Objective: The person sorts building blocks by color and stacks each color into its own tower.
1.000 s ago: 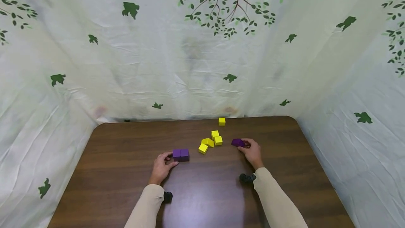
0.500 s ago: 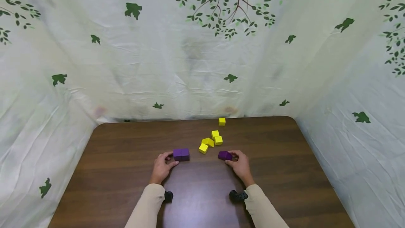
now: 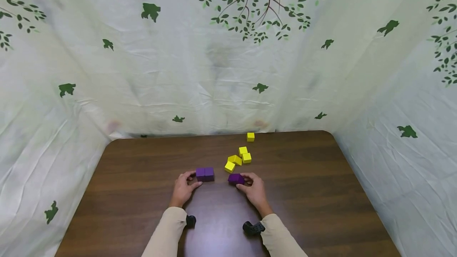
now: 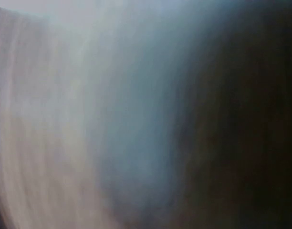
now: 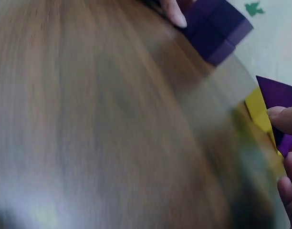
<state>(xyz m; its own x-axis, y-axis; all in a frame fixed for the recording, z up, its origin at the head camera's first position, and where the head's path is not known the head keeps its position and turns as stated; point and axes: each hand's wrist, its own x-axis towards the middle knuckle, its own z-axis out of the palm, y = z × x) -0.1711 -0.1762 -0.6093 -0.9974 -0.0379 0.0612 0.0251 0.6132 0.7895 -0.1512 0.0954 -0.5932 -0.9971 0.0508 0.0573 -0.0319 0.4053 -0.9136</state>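
- Right hand point(image 3: 254, 192) holds a single purple block point(image 3: 236, 178) w/ curled fingers point(image 3: 246, 177); block sits at the fingertips, at approx. 10 o'clock from the hand, low on the brown counter point(image 3: 321, 193).
- In right wrist view the same block point(image 5: 278, 102) is pinched by the fingers point(image 5: 285, 119), w/ a yellow block point(image 5: 258, 110) seen just beside it.
- Left hand point(image 3: 183, 188) rests on the counter; fingers curl round the left end of the purple pair point(image 3: 205, 173), which lies at approx. 1 o'clock from the hand.
- Single block is near the pair, at its 4 o'clock, not touching.
- Yellow cluster point(image 3: 238, 159) at 12 o'clock from the single block; one yellow cube point(image 3: 250, 137) further back, near the cloth backdrop point(image 3: 214, 70).
- Left wrist view is blurred, nothing to tell.
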